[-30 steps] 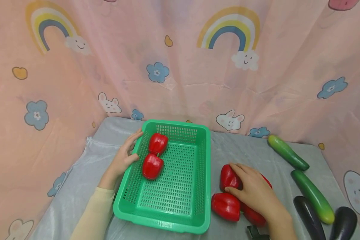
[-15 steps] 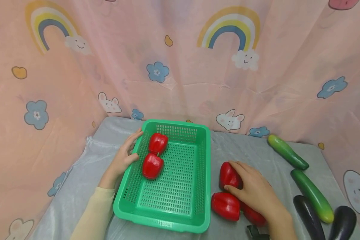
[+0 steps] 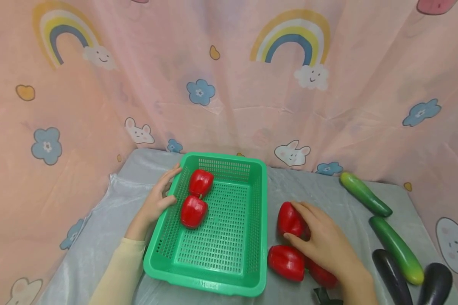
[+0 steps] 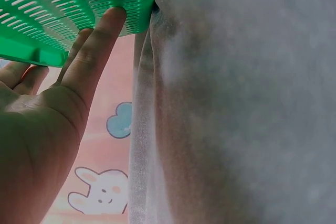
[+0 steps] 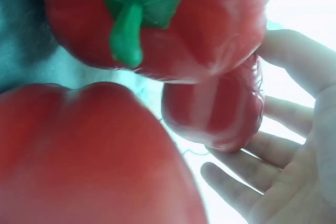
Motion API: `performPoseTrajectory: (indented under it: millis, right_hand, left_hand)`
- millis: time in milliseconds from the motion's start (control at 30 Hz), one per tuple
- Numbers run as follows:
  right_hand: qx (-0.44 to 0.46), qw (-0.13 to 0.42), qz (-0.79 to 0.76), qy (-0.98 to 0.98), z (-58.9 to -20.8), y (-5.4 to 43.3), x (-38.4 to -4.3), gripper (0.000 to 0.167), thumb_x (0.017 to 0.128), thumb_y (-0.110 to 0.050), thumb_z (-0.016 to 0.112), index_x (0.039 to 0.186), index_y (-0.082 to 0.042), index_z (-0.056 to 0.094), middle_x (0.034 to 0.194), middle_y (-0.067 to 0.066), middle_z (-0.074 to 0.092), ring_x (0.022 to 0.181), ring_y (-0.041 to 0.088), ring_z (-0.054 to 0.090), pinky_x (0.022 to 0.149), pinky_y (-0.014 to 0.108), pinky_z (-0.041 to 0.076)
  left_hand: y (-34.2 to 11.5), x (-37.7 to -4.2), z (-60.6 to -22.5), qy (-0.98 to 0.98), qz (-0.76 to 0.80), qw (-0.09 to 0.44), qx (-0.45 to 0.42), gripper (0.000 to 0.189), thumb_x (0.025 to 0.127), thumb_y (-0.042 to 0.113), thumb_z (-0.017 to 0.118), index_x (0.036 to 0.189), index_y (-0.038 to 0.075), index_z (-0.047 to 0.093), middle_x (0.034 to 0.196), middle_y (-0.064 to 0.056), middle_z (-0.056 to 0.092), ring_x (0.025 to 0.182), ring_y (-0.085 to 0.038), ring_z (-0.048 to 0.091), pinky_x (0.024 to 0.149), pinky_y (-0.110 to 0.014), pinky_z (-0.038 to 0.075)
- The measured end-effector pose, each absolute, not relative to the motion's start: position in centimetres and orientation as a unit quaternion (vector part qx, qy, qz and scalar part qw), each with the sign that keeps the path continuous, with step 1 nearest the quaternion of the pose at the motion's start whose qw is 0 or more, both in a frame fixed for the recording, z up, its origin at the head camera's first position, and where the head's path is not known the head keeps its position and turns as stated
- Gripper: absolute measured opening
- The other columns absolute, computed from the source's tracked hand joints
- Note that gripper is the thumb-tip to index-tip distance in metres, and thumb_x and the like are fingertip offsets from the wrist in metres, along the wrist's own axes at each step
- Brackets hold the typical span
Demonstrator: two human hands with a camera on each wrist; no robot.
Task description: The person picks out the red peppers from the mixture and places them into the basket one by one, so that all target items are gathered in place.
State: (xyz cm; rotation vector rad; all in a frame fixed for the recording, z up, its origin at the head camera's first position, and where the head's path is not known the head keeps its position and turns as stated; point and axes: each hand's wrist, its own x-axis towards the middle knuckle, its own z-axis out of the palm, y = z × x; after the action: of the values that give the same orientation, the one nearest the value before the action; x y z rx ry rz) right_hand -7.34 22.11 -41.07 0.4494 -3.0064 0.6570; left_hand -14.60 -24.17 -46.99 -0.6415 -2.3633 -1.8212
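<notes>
The right hand (image 3: 318, 239) had its thumb and fingers curved round a red pepper (image 3: 289, 218), right of centre in the lower half of the head view. That pepper was deep red and glossy, blocky with rounded lobes, and its side under the fingers was hidden. In the right wrist view it lay between the thumb and the fingers, with pale streaks of light down its smooth skin.

The left hand (image 3: 156, 201), left of centre, had its fingers spread and fairly straight against the left side of a green basket (image 3: 205, 286); it was not wrapped round it. The basket was bright green plastic with slotted walls and a perforated floor. On its left part lay two shiny red peppers, an upper one (image 3: 201, 183) and a lower one (image 3: 194, 212), end to end.

Below the gripped pepper, near the basket's lower right edge, was a third pepper (image 3: 286, 263); a fourth (image 3: 322, 276) sat partly under the right wrist. In the right wrist view, a close pepper at the top showed a green stem (image 5: 126, 38). Two cucumbers (image 3: 397, 250) and two dark eggplants (image 3: 392, 277) lay at lower right on grey cloth (image 3: 303, 186).
</notes>
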Motion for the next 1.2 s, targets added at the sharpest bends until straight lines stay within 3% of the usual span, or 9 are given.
performPoseTrajectory:
  millis: [300, 500, 767, 1200]
  right_hand:
    - [0.177, 0.079, 0.213, -0.958, -40.2, 22.0, -7.1, 0.091, 0.077, -0.037, 0.098, 0.155, -0.01, 0.059, 0.149, 0.018, 0.062, 0.131, 0.044, 0.06, 0.084, 0.065, 0.061]
    - [0.181, 0.095, 0.21, -0.956, -39.4, 21.8, -7.0, 0.094, 0.073, -0.037, 0.101, 0.154, -0.01, 0.06, 0.148, 0.017, 0.062, 0.129, 0.042, 0.061, 0.08, 0.063, 0.063]
    - [0.207, 0.132, 0.208, -0.947, -38.4, 21.4, -7.2, 0.089, 0.077, -0.04, 0.097, 0.153, -0.01, 0.061, 0.146, 0.015, 0.064, 0.127, 0.04, 0.063, 0.083, 0.064, 0.062]
    - [0.231, 0.171, 0.191, -0.938, -36.3, 19.7, -7.7, 0.086, 0.078, -0.04, 0.093, 0.152, -0.008, 0.062, 0.146, 0.014, 0.066, 0.126, 0.038, 0.065, 0.085, 0.062, 0.062]
  left_hand:
    - [-24.1, -14.7, -47.2, -0.765, -0.608, 0.041, -0.209, 0.088, 0.08, -0.011, 0.05, 0.167, 0.0, 0.04, 0.18, -0.013, 0.022, 0.154, -0.049, 0.037, 0.081, -0.029, 0.049]
    - [-24.0, -14.5, -47.0, -0.766, -0.607, 0.042, -0.207, 0.089, 0.079, -0.012, 0.05, 0.167, 0.0, 0.04, 0.18, -0.013, 0.022, 0.15, -0.049, 0.042, 0.089, -0.028, 0.05]
    - [-24.0, -14.5, -46.8, -0.775, -0.597, 0.045, -0.203, 0.089, 0.079, -0.011, 0.051, 0.167, 0.002, 0.04, 0.18, -0.012, 0.023, 0.153, -0.047, 0.039, 0.102, -0.026, 0.045]
    - [-24.0, -14.4, -46.8, -0.773, -0.599, 0.043, -0.203, 0.088, 0.08, -0.012, 0.05, 0.167, 0.0, 0.039, 0.18, -0.011, 0.022, 0.156, -0.047, 0.034, 0.105, -0.026, 0.042]
